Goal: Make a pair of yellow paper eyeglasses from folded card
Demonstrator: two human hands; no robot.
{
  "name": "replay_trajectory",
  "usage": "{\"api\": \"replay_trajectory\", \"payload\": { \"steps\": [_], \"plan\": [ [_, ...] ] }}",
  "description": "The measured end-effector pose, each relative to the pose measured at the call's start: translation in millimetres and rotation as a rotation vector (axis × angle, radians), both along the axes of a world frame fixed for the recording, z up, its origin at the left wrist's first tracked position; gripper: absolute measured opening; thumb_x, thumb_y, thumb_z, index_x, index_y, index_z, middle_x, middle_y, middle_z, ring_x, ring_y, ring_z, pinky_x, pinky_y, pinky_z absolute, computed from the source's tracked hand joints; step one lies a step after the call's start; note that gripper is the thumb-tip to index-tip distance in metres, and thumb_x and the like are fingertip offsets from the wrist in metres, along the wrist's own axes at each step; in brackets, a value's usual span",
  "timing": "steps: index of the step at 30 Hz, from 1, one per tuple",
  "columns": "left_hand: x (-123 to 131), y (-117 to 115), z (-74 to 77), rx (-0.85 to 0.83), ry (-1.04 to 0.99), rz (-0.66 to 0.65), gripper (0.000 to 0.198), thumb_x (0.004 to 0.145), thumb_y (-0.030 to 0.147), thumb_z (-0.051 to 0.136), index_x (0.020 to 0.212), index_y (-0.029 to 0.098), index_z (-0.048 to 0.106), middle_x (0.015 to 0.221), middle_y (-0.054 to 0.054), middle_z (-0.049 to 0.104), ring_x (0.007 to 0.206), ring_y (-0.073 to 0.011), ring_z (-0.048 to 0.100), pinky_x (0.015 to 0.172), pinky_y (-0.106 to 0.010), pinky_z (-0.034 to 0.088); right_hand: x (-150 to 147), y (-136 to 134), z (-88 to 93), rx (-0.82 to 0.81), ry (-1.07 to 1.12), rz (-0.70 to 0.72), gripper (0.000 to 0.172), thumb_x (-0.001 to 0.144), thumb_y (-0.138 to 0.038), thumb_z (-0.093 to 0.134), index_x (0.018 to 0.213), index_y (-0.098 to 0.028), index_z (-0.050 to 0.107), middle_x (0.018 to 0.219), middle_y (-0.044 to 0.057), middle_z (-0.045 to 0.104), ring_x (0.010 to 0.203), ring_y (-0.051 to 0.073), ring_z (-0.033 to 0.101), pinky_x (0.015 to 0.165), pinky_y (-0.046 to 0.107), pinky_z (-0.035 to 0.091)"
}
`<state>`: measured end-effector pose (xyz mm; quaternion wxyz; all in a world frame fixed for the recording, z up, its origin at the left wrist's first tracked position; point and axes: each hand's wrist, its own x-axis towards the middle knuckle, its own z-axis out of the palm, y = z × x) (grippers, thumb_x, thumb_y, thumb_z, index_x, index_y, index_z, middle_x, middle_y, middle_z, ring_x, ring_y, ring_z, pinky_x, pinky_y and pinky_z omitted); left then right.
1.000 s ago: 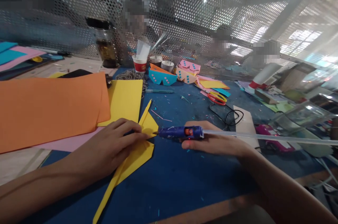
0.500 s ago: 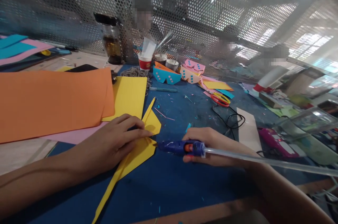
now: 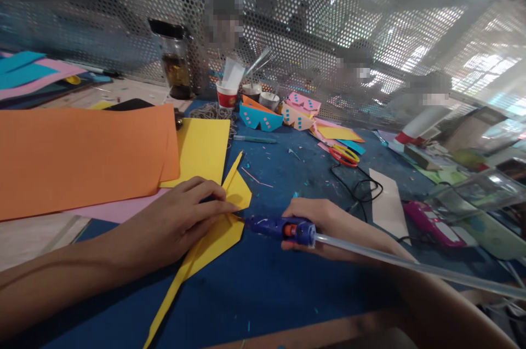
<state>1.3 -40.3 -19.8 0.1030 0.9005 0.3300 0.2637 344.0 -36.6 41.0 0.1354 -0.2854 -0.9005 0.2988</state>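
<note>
My left hand [image 3: 192, 216] holds down a yellow foam-sheet cutout [image 3: 217, 245] with angled lobes and a long narrow strip, its fingers bent close together over the middle. Part of the cutout is hidden under those fingers. In my right hand [image 3: 324, 217] is a blue glue gun [image 3: 271, 227], with a long clear glue stick [image 3: 370, 251] trailing out of its back. The gun's nozzle reaches over the edge of the cutout, close to my left fingertips. Whether glue is coming out I cannot make out.
Orange sheets [image 3: 90, 162] and a yellow sheet [image 3: 201, 146] lie to the left. Decorated paper glasses [image 3: 261, 117], paper cups [image 3: 227, 96] and a bottle [image 3: 175, 64] stand behind. Scissors [image 3: 344, 155], a black cord [image 3: 361, 195] and a magenta device [image 3: 433, 223] are on the right.
The glue gun has shifted slightly left with my right hand, so its nozzle now sits further over the yellow cutout. My left hand has stayed in place.
</note>
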Motion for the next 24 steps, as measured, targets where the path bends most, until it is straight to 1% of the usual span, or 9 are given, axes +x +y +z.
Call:
{"api": "replay_trajectory", "payload": {
  "steps": [4, 7, 14, 20, 24],
  "plan": [
    [-1.3, -0.5, -0.1, -0.009, 0.004, -0.004, 0.043, 0.108, 0.013, 0.051, 0.136, 0.038, 0.073, 0.122, -0.003, 0.071, 0.111, -0.0221, 0.065, 0.091, -0.033, 0.054, -0.5, -0.1, 1.8, -0.015, -0.009, 0.005, 0.026, 0.101, -0.042, 0.081, 0.107, -0.019, 0.069, 0.098, 0.002, 0.071, 0.082, 0.013, 0.061, 0.075, 0.024, 0.046],
    [-2.1, 0.2, -0.7, -0.026, -0.018, -0.005, 0.042, 0.109, 0.014, 0.051, 0.135, 0.038, 0.073, 0.123, -0.003, 0.071, 0.112, -0.022, 0.065, 0.092, -0.033, 0.054, -0.5, -0.1, 2.5, -0.037, -0.017, -0.006, 0.026, 0.102, -0.043, 0.08, 0.104, -0.02, 0.068, 0.097, 0.001, 0.07, 0.08, 0.012, 0.06, 0.073, 0.024, 0.045],
    [-2.1, 2.6, 0.8, -0.048, -0.06, -0.024, 0.037, 0.11, 0.017, 0.051, 0.133, 0.036, 0.074, 0.122, -0.003, 0.071, 0.112, -0.0217, 0.066, 0.093, -0.033, 0.055, 1.1, 1.6, -1.1, -0.093, -0.054, -0.039, 0.031, 0.101, -0.048, 0.079, 0.103, -0.02, 0.067, 0.095, -0.001, 0.069, 0.078, 0.013, 0.059, 0.072, 0.024, 0.044],
    [-2.8, 1.6, 1.4, -0.066, -0.053, -0.02, 0.039, 0.11, 0.017, 0.051, 0.134, 0.038, 0.074, 0.123, -0.002, 0.071, 0.113, -0.0215, 0.066, 0.094, -0.033, 0.056, -1.5, 0.3, 4.8, -0.134, -0.043, -0.042, 0.032, 0.105, -0.049, 0.075, 0.099, -0.02, 0.065, 0.092, -0.001, 0.068, 0.079, 0.013, 0.06, 0.073, 0.024, 0.042],
    [-3.0, 2.4, 0.0, -0.074, -0.051, -0.017, 0.038, 0.11, 0.018, 0.052, 0.133, 0.038, 0.074, 0.123, -0.003, 0.072, 0.113, -0.0224, 0.066, 0.095, -0.034, 0.056, -2.2, -0.8, 6.3, -0.143, -0.029, -0.032, 0.032, 0.105, -0.049, 0.075, 0.099, -0.02, 0.065, 0.093, -0.001, 0.067, 0.08, 0.013, 0.059, 0.074, 0.025, 0.042]
  ]
}}
